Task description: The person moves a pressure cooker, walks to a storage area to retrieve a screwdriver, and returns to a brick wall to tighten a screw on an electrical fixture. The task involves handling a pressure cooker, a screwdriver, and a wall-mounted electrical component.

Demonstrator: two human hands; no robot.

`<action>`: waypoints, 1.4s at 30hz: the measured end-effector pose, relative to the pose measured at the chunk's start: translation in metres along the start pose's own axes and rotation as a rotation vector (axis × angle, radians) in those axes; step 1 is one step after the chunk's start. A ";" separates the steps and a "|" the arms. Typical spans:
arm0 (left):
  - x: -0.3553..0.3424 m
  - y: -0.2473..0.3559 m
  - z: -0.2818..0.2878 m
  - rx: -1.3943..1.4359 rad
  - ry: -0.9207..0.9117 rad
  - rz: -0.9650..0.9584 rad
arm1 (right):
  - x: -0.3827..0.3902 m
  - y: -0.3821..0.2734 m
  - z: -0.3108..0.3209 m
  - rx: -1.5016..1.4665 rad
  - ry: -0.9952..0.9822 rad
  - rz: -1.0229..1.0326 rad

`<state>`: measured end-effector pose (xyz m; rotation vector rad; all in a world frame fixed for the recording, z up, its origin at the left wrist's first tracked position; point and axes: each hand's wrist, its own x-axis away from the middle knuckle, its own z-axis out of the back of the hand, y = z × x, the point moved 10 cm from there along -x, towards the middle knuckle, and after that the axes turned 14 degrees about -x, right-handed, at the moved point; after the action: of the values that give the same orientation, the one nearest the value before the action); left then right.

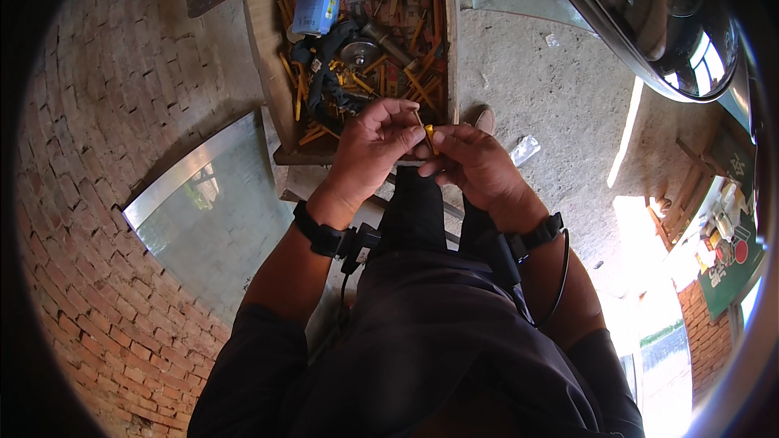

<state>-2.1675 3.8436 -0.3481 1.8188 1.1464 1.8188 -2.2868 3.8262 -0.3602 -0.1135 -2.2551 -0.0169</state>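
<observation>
Over the near end of an open wooden drawer (449, 49), both my hands meet fingertip to fingertip. My left hand (375, 144) is closed in a pinch around a thin, brownish, screw-like piece (419, 116). Between the thumb and fingers of my right hand (479, 164) is a small yellow plastic piece (429, 130), its lower part hidden by the fingers. The two pieces are very close together; whether they touch I cannot tell. Beneath my hands, the drawer holds many loose yellow-orange sticks (416, 81), a black strap (326, 73) and a round metal disc (359, 53).
A blue box (316, 8) lies at the drawer's far left, and a metal cylinder (388, 42) rests near the disc. Left of me, a glass pane (215, 195) leans by the brick wall (89, 170). A shoe (485, 119) and clear plastic scrap (526, 150) are on the concrete floor.
</observation>
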 end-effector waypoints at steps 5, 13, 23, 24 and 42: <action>0.000 -0.002 0.000 -0.033 0.005 -0.026 | -0.002 -0.001 0.000 -0.002 -0.015 0.031; 0.000 -0.001 0.006 -0.142 0.032 0.008 | -0.002 -0.003 0.007 -0.008 0.022 0.058; -0.001 0.002 0.007 -0.126 0.036 0.010 | -0.004 -0.003 0.008 -0.018 0.043 0.063; -0.001 0.002 0.007 -0.127 0.035 0.012 | -0.004 -0.003 0.008 -0.016 0.042 0.063; -0.001 0.001 0.008 -0.128 0.029 0.024 | -0.004 -0.004 0.006 -0.007 0.038 0.064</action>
<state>-2.1600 3.8453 -0.3492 1.7466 0.9982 1.8916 -2.2896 3.8226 -0.3670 -0.1872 -2.2121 0.0067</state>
